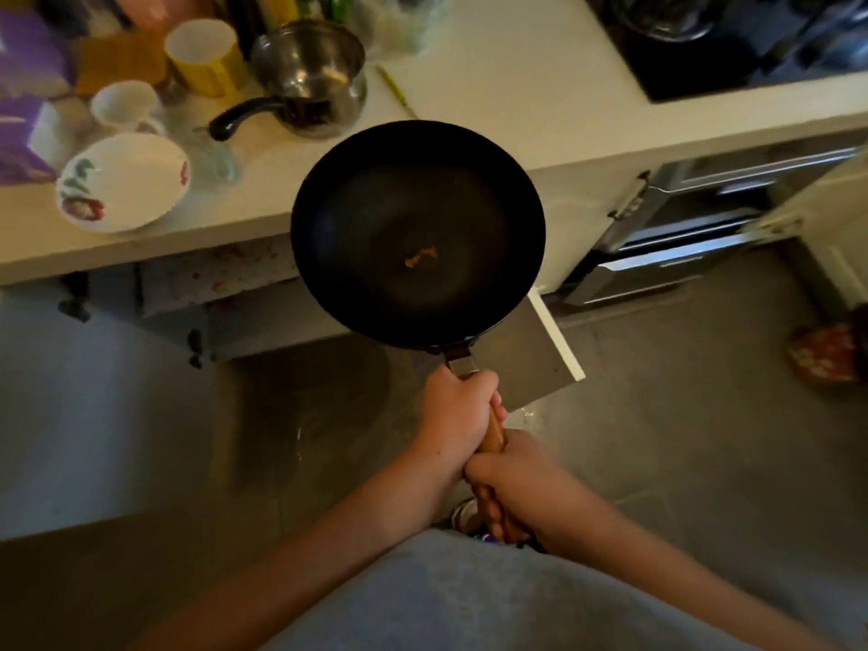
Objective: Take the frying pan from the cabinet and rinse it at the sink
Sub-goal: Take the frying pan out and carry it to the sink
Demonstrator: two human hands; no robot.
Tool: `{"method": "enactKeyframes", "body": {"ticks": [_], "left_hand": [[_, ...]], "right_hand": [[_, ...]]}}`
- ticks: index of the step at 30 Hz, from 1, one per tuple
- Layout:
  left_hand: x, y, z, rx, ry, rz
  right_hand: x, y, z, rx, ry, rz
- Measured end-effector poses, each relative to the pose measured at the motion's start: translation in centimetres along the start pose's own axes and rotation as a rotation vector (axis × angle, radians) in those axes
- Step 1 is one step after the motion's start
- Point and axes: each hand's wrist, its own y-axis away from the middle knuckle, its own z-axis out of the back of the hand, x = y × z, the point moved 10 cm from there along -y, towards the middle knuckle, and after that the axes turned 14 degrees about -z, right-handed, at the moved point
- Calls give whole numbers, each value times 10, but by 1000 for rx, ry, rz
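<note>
While both hands grip its wooden handle, the black frying pan point(418, 234) is held level in the air, out in front of the person and above the floor, its far rim overlapping the front edge of the pale surface point(493, 86). A small orange smear sits near the middle of the pan's dark inside. The left hand point(458, 408) is wrapped tight around the handle just behind the metal neck where it meets the pan. The right hand point(509, 486) is closed around the handle's near end, close to the body, the two hands almost touching. Just to the right of the pan, an open cabinet door point(547, 343) juts out edge-on, white along its rim and grey on its face.

On the surface beyond the pan stands a steel saucepan point(312, 82) with a black handle pointing left. Left of it are a yellow mug point(204, 56) with a white inside and a small white cup point(124, 105). Nearer the edge lies a white bowl point(124, 183) with red and green flowers on its side. Purple packaging point(23, 96) fills the far left corner. A black cooktop point(732, 44) is set into the surface at the upper right, with blurred cookware on it. Below it, metal drawers point(676, 237) stand pulled open. A grey garment fills the bottom of the view.
</note>
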Motion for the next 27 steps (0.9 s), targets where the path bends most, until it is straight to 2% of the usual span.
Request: {"method": "enactKeyframes", "body": {"ticks": [10, 18, 27], "left_hand": [[-40, -46, -186, 183, -103, -39], [-52, -67, -328, 409, -191, -66], [-52, -83, -497, 636, -268, -64]], "right_hand": [[-1, 13, 172, -121, -318, 124], [-18, 25, 288, -172, -509, 140], [-45, 43, 423, -343, -798, 191]]}}
